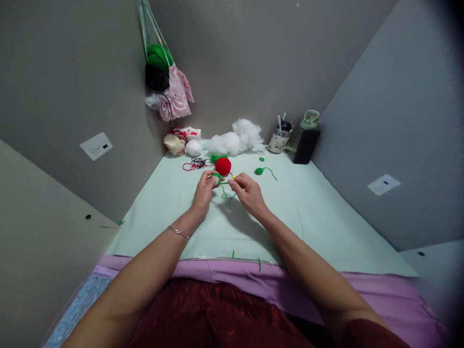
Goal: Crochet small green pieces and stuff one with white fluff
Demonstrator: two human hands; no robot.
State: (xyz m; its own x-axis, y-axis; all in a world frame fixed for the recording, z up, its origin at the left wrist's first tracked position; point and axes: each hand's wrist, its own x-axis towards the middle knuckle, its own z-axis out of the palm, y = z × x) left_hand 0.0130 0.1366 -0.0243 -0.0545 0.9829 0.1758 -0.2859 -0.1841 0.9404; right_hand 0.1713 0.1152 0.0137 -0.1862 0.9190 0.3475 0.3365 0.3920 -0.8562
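Observation:
My left hand (pixel 205 191) is closed round a small rounded green and white yarn piece (pixel 217 179). Facing it, my right hand (pixel 248 191) pinches green yarn (pixel 224 183), which runs short and straight from the piece to its fingertips. A small yellow thing (pixel 234 177) shows by the right fingers; whether it is held or lies behind them I cannot tell. Loose green loops (pixel 225 195) hang or lie below the hands. Just beyond them sits a red ball (pixel 223 166), with a coil of green yarn (pixel 216 158) behind it.
Tangled red and black yarn (pixel 197 163) lies left. White stuffing (pixel 235 137) and a white ball (pixel 194 148) are at the back. A small green piece with a tail (pixel 258 171), a pen cup (pixel 278 142), a bottle (pixel 308 121) and a phone (pixel 306 147) stand right. Bags (pixel 177 92) hang left.

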